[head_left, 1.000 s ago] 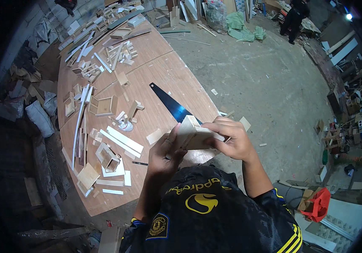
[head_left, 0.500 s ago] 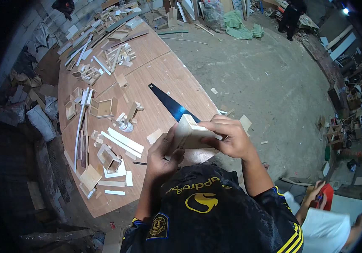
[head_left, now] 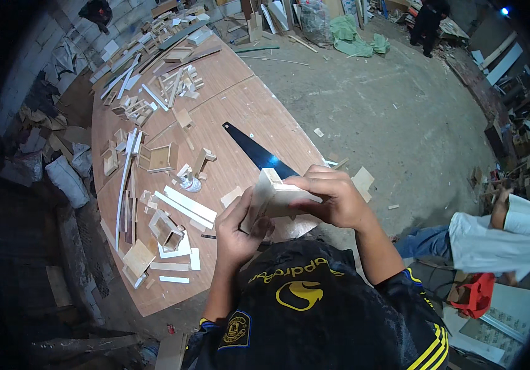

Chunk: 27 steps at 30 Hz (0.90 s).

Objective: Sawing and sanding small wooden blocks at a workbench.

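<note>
While your left hand (head_left: pixel 237 225) grasps the angled wooden piece (head_left: pixel 281 200) at 9 o'clock and your right hand (head_left: pixel 334 196) pinches it at 3, held up with the saw (head_left: pixel 254 147) beyond toward 11, uneven squeezing could rack it out of square.

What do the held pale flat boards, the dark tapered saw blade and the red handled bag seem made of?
Pale flat boards: probably wood or plywood, unfinished, going by the matte, cream faces.
Dark tapered saw blade: likely polished steel, given its bright glint.
Red handled bag: cloth or soft plastic, judging by its slumped folds; finish unclear.
</note>
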{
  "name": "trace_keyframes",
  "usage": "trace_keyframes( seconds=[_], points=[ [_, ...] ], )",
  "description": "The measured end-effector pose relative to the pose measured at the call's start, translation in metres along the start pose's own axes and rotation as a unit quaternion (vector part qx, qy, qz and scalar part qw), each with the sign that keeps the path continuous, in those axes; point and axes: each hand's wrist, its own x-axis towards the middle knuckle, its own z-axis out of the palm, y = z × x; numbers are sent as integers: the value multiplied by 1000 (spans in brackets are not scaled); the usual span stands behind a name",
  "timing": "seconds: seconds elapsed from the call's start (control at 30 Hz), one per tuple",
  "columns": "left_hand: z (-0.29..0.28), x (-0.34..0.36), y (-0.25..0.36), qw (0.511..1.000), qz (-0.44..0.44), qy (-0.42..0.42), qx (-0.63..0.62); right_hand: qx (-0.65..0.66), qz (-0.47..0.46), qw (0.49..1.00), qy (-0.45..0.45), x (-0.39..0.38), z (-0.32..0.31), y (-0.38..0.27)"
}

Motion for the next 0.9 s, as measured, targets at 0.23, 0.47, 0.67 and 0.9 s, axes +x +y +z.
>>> trace_keyframes(
  seconds=[0.23,0.47,0.67,0.9],
  points=[
    [3,-9,-9,993,-44,64,-88,-53,-51,997,16,11,5,-3],
    [-6,-26,-23,964,-2,117,-239,36,-3,998,47,6,-1,-31],
    [-12,-29,-15,954,6,155,-258,93,24,994,51,-12,8,-38],
    [-18,-43,-28,975,0,142,-170,85,-8,995,56,-10,10,-45]
  ],
)
